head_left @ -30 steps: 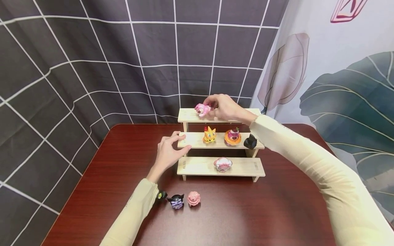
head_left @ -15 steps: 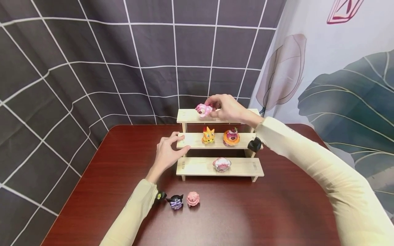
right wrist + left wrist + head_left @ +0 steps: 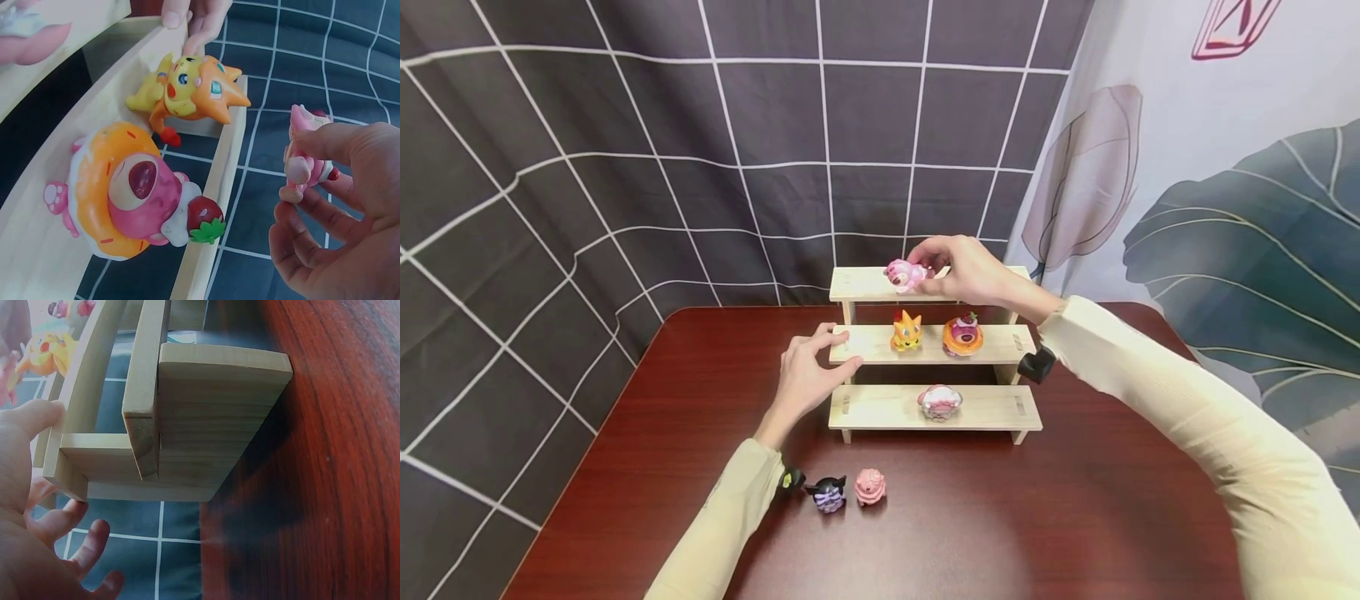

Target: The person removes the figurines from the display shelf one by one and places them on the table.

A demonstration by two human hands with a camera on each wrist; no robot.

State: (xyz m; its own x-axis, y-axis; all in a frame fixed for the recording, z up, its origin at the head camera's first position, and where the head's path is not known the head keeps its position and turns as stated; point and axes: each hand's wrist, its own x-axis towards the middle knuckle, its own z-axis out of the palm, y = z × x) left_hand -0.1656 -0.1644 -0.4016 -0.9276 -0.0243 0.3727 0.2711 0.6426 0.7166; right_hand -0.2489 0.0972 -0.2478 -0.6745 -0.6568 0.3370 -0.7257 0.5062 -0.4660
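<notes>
My right hand pinches a small pink bear figurine between thumb and fingers over the top tier; whether the figurine touches the board cannot be made out. In the right wrist view the pink figurine is tilted in the fingertips. My left hand grips the left end of the middle tier of a wooden three-step display shelf, thumb and fingers on opposite edges of the board, as the left wrist view shows. An orange-and-yellow figurine and a bear in an orange doughnut ring stand on that tier.
A pink-and-white figurine sits on the bottom tier. On the dark red table, in front of the shelf, are a black-and-purple figurine and a round pink figurine. A grey grid curtain hangs behind.
My right hand has shifted a little to the right along the top tier, carrying the pink bear figurine. The left hand keeps its hold on the shelf end.
</notes>
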